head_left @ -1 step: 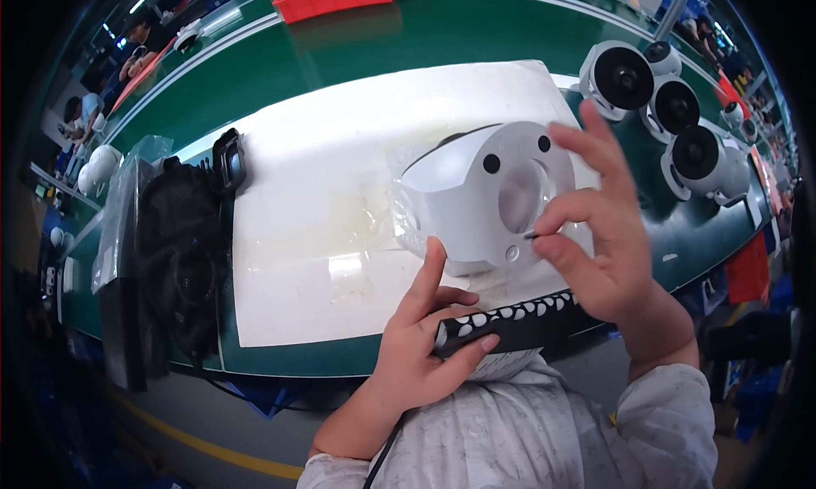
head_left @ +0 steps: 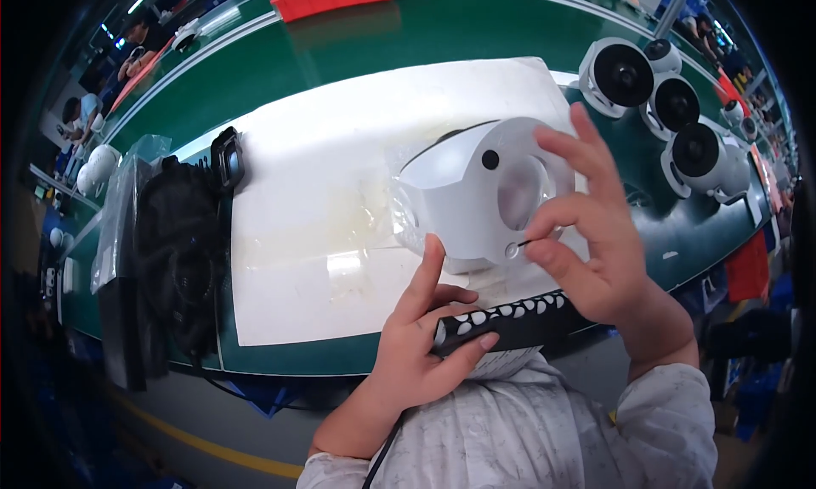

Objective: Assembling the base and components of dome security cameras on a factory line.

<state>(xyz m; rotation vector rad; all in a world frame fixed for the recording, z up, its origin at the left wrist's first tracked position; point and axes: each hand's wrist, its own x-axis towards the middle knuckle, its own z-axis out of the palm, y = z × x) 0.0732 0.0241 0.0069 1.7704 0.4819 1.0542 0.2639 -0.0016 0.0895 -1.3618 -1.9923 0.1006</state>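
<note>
Lying on green bench [head_left: 476, 23]: white sheet [head_left: 297, 183] under white housing [head_left: 455, 196]; people [head_left: 83, 111] beyond.

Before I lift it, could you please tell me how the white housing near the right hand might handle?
The white housing is likely stiff, since its shell holds a clean moulded curve. Its smooth, shiny surface may be slippery. The large round opening hints it may be light for its size.

A person with bare hands [head_left: 415, 355] wears a pale, wrinkled shirt [head_left: 501, 438] in faint print, a thin dark cable [head_left: 387, 455] at left.
</note>
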